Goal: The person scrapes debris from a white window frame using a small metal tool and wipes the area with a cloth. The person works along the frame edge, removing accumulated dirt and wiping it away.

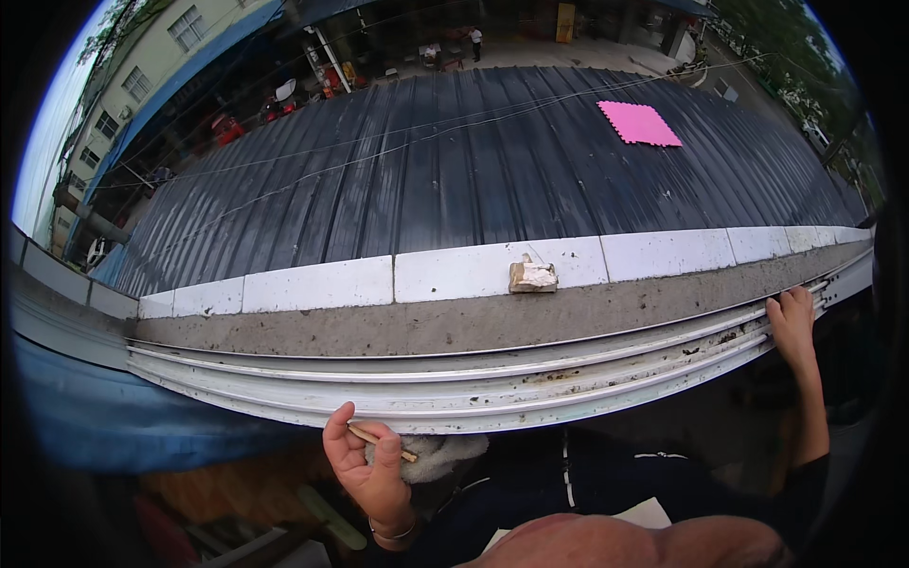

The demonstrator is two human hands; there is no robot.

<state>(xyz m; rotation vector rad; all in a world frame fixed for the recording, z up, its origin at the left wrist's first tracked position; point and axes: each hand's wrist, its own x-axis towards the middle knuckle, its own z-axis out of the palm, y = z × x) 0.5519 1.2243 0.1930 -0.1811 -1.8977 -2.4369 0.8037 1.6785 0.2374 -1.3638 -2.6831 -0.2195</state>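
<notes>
A white sliding-window track (454, 394) with long rails spans the view in front of me. Dirt and dark specks lie in its channels, most thickly towards the right. My left hand (369, 468) is just below the near edge, left of the middle, with a short, thin wooden stick (383, 441) held between its fingers and thumb. A fuzzy grey cloth (447, 454) is beside that hand; whether the hand also grips it cannot be told. At the right end, my right hand (792, 323) touches the rails, fingertips bent down into the track, and anything under them is hidden.
Beyond the track run a grey cement ledge (355, 330) and a white tiled edge (319, 284). A torn, pale block (532, 275) sits there. A dark corrugated roof (426, 170) lies outside, bearing a pink foam mat (639, 123). Blue fabric (142, 412) hangs at left.
</notes>
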